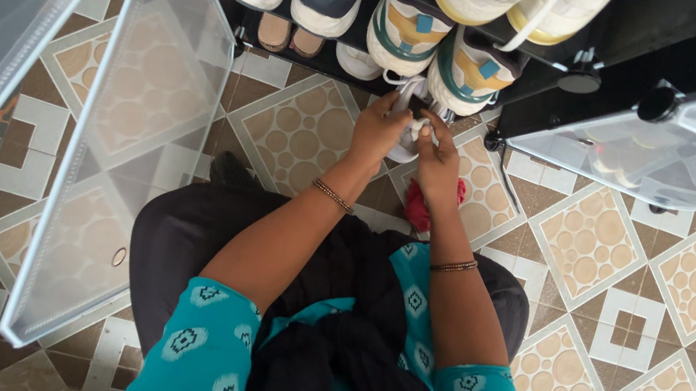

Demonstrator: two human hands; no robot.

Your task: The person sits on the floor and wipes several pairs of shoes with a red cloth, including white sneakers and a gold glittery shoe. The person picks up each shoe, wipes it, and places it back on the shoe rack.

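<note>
My left hand [378, 127] and my right hand [437, 158] meet low in front of an open shoe cabinet. Both hold a white shoe [413, 127] between them, fingers at its laces; most of the shoe is hidden by the hands. Just below my right hand lies a red cloth [419, 207] on the tiled floor. Each wrist wears a thin bangle. Directly above the hands, on the cabinet shelf, stand white sneakers with teal and orange trim [465, 71].
The black cabinet frame [660, 40] holds several pairs of sneakers and a pair of sandals [289, 35]. Its translucent doors stand open: one at left [139, 130], one at right [646, 142]. Patterned brown-and-white floor tiles [682, 270] surround my knees.
</note>
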